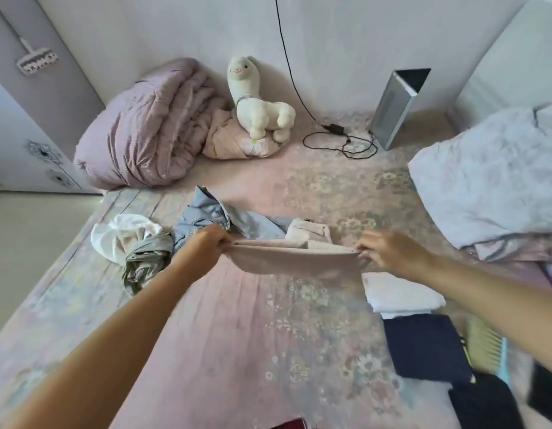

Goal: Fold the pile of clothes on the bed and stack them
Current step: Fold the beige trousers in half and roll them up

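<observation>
Left hand (208,241): fingers curled, pinching the left end of the pale pink garment (295,257). Right hand (389,252): pinching its right end. Both arms outstretched, the cloth taut between them above mid-bed (237,335). Unfolded clothes: blue piece (206,213) at 12 o'clock, white-grey bundle (135,243) at 10. Folded white stack (398,294) and navy pieces (426,351) at 4 o'clock.

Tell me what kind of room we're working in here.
Most likely a bedroom, with the work done on a bed under a patterned pink cover. A rolled lilac duvet and a plush alpaca sit against the wall, and the left hand and right hand stretch a pale pink garment.
</observation>
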The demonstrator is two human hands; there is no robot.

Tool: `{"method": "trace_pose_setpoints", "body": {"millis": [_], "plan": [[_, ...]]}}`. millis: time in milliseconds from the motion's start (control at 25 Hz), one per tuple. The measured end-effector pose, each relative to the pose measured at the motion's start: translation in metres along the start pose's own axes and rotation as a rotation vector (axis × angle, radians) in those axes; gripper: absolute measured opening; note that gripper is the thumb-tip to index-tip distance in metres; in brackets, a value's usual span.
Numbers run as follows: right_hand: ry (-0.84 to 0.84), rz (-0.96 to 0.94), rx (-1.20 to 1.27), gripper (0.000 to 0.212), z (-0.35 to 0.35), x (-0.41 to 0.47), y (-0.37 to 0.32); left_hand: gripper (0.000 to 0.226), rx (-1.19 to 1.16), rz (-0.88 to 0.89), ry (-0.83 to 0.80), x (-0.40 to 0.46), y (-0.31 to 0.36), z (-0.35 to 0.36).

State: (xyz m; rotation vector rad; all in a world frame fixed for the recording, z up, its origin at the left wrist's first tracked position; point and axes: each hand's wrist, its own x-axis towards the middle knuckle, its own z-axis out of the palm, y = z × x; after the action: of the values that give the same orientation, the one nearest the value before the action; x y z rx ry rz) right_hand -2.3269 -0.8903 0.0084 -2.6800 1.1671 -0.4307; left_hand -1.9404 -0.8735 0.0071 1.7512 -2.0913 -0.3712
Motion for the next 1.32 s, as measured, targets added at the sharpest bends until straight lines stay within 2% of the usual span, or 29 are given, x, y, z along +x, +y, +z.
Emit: {"method": "trace_pose_setpoints", "body": {"millis": [80, 160, 240, 320, 440, 520, 640, 800, 840, 880, 920, 960, 1040, 1080, 1160, 1240, 1320], "plan": [[-0.102, -0.027, 0.024, 0.033, 0.064, -0.053, -0.023, 0.008, -0.023, 0.044, -0.111, -0.065, -0.023, 0.05], [-0.144, -0.053, 0.02, 0.039, 0.097, -0.089, -0.042, 0.013, -0.02, 0.093, -0.197, -0.11, -0.035, 0.078], [-0.179, -0.049, -0.003, 0.049, 0.136, -0.127, -0.066, 0.002, 0.03, 0.174, -0.253, -0.16, -0.05, 0.113], [-0.265, -0.052, -0.037, 0.058, 0.181, -0.168, -0.091, 0.017, 0.086, 0.307, -0.342, -0.207, -0.067, 0.149], [-0.416, -0.076, -0.137, 0.049, 0.252, -0.225, -0.124, 0.036, 0.275, 0.497, -0.534, -0.268, -0.086, 0.201], [-0.495, -0.082, -0.184, 0.048, 0.293, -0.25, -0.139, 0.036, 0.404, 0.584, -0.673, -0.3, -0.093, 0.233], [-0.528, -0.032, -0.222, 0.048, 0.347, -0.278, -0.155, 0.032, 0.469, 0.562, -0.816, -0.342, -0.111, 0.284], [-0.649, 0.094, -0.192, 0.049, 0.418, -0.309, -0.16, 0.041, 0.533, 0.545, -1.032, -0.373, -0.11, 0.351], [-0.679, 0.1, -0.185, 0.047, 0.43, -0.312, -0.159, 0.031, 0.555, 0.495, -1.105, -0.373, -0.11, 0.362], [-0.645, 0.084, -0.198, 0.038, 0.438, -0.31, -0.157, 0.02, 0.511, 0.465, -1.087, -0.366, -0.109, 0.369], [-0.556, 0.071, -0.205, 0.024, 0.445, -0.303, -0.154, 0.027, 0.406, 0.469, -0.955, -0.354, -0.109, 0.378], [-0.428, 0.1, -0.195, 0.016, 0.456, -0.291, -0.146, 0.036, 0.318, 0.498, -0.71, -0.336, -0.11, 0.388], [-0.266, 0.267, -0.2, 0.043, 0.48, -0.253, -0.124, 0.048, 0.275, 0.491, -0.349, -0.293, -0.116, 0.414], [-0.253, 0.359, -0.202, 0.053, 0.488, -0.229, -0.114, 0.055, 0.29, 0.445, -0.33, -0.268, -0.117, 0.426], [-0.293, 0.426, -0.218, 0.063, 0.503, -0.193, -0.092, 0.064, 0.348, 0.391, -0.333, -0.24, -0.122, 0.453], [-0.385, 0.452, -0.224, 0.073, 0.517, -0.184, -0.076, 0.065, 0.357, 0.37, -0.368, -0.236, -0.133, 0.474], [-0.474, 0.44, -0.214, 0.074, 0.529, -0.194, -0.058, 0.065, 0.342, 0.379, -0.387, -0.244, -0.148, 0.487]]}}
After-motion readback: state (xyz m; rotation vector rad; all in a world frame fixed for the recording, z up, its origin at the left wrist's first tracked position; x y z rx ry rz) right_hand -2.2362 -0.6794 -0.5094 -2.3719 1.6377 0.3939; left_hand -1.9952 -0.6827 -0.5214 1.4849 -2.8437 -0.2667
